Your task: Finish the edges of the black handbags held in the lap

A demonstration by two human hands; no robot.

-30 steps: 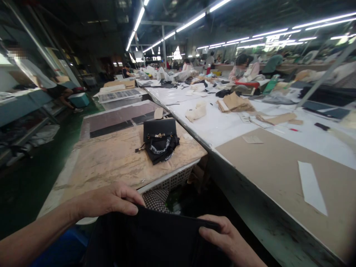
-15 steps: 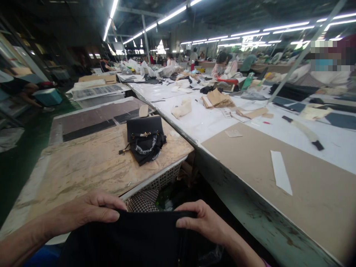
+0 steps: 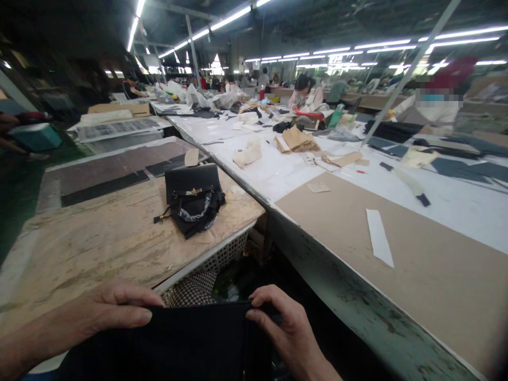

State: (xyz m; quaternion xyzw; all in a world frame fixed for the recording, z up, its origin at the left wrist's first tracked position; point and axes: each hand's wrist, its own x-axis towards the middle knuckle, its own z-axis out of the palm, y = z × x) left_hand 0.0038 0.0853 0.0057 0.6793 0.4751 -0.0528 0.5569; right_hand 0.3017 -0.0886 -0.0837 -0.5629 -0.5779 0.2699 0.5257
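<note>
At the bottom of the view, both hands hold the top edge of a black bag [image 3: 190, 338], whose lower part runs out of frame. My left hand [image 3: 107, 312] pinches the edge at its left end, thumb on the near side and fingers behind. At the right corner, my right hand [image 3: 280, 323] grips the same edge between thumb and bent fingers. The edge is stretched straight between them. A black handbag [image 3: 194, 198] with gold fittings and plastic-wrapped handles lies beyond, on the worn tan-topped table [image 3: 99, 248].
To the right, a long white-covered table [image 3: 226, 148] carries a beige sheet [image 3: 428, 264], a white strip [image 3: 379, 238] and brown paper pieces [image 3: 297, 140]. Checked cloth [image 3: 192, 288] shows beside a plastic crate [image 3: 228, 254] under the tan top. Several people work farther back.
The view has turned slightly right, so the surroundings shift left. My right hand has changed its hold, its fingertips now pinching the bag's edge at the corner. The left hand still grips it.
</note>
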